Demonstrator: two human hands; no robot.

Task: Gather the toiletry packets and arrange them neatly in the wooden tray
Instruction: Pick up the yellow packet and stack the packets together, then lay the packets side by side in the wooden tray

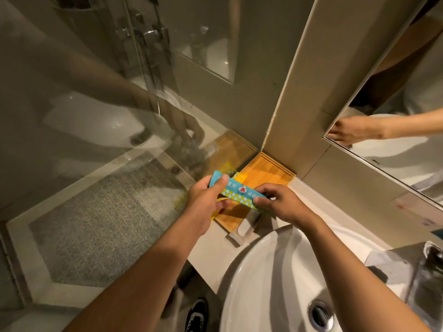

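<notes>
A long blue packet with a yellow-white dotted edge and a small cartoon print is held flat above the wooden tray, which sits in the counter's corner against the wall. My left hand pinches the packet's left end, thumb on top. My right hand grips its right end. A yellow packet lies in the tray under the blue one, partly hidden by my hands. Another yellow edge shows below my left hand.
A clear plastic item lies on the counter at the tray's near edge. The white basin fills the lower right, a mirror hangs at right. A glass shower partition borders the counter on the left.
</notes>
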